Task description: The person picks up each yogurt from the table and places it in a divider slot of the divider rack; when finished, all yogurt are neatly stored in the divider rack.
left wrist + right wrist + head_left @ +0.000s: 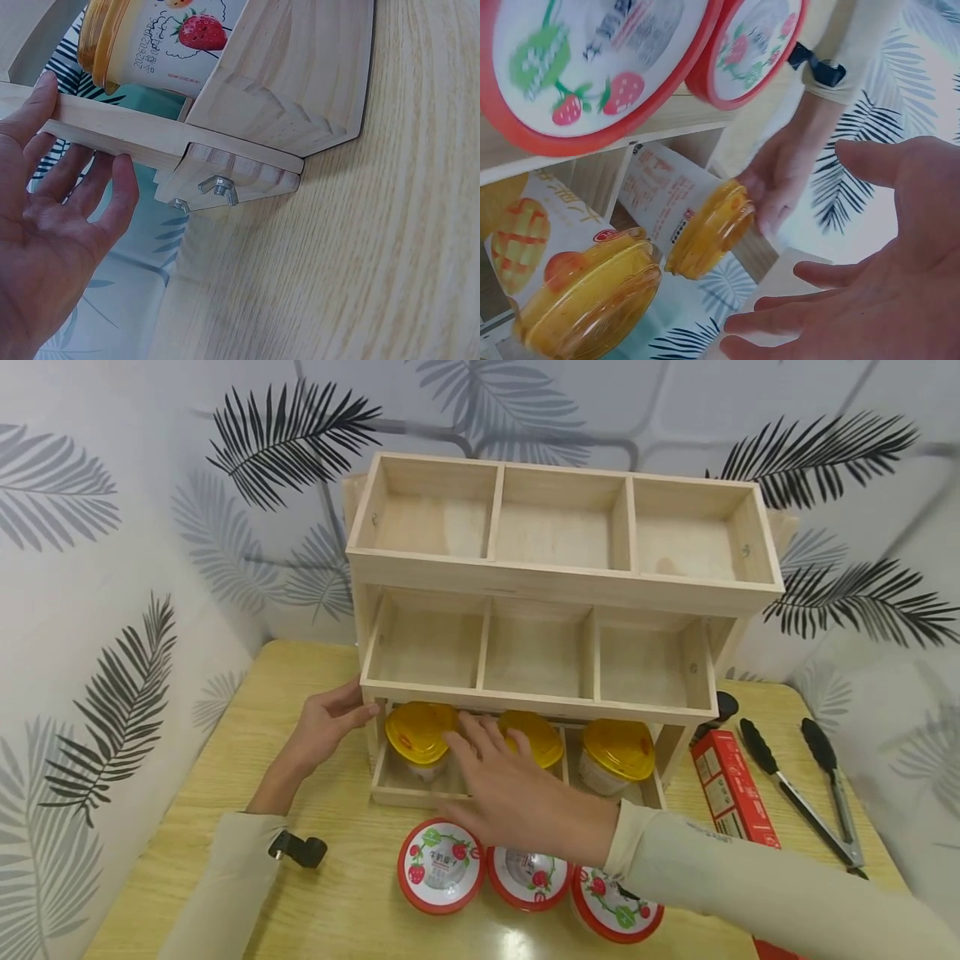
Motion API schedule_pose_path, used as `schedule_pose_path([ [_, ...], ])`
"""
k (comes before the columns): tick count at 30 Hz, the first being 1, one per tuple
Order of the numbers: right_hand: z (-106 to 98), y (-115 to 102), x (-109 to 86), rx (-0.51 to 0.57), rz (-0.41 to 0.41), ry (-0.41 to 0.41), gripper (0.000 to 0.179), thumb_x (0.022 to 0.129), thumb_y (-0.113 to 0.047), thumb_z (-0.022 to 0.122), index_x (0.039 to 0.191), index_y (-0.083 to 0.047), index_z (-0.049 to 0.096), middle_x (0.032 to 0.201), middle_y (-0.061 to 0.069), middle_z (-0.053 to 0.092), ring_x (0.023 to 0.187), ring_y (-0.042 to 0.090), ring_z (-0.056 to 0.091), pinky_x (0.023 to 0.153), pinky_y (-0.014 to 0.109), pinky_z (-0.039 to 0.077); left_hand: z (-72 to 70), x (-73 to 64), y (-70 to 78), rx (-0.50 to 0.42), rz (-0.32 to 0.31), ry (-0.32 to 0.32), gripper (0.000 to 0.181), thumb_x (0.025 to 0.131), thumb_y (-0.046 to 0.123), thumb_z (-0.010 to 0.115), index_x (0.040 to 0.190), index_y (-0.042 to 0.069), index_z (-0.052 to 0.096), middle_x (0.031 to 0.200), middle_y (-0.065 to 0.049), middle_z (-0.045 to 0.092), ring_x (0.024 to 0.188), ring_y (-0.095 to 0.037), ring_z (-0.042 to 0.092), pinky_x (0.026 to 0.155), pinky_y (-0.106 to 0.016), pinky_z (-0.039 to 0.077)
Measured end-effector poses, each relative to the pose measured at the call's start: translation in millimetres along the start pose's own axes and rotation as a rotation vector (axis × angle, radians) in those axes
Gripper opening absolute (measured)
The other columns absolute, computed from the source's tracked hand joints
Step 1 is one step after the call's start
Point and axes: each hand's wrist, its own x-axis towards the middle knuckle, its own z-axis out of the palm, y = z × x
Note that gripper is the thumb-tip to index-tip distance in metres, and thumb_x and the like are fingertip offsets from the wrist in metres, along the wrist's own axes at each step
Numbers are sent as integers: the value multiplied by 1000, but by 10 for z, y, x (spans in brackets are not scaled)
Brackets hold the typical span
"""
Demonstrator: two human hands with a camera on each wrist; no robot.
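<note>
A three-tier wooden rack stands against the wall. My left hand holds its left side post, the thumb on one face and the fingers on the other. In the bottom tier are three yellow-lidded cups: a left cup, a middle cup partly behind my right hand, and a right cup. My right hand hovers before them, palm bare and fingers extended in the right wrist view. Below it sit three red-rimmed cups: a left one, a middle one and a right one.
To the right of the rack lie a red box and black-tipped metal tongs. A dark round-topped object stands by the rack's right leg. Wing nuts stick out from the rack's side. Leaf-patterned walls border the wooden table.
</note>
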Motion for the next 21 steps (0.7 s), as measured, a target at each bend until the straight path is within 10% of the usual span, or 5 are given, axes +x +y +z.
schedule_pose_path([
  [21,59,239,-999,104,5,316,48,91,-39,74,131,-17,61,142,4,54,126,24,55,102,48,49,13,-3,16,9,-4,0,59,98,20,68,152,13,43,147,-16,51,123,-19,58,91,-26,55],
])
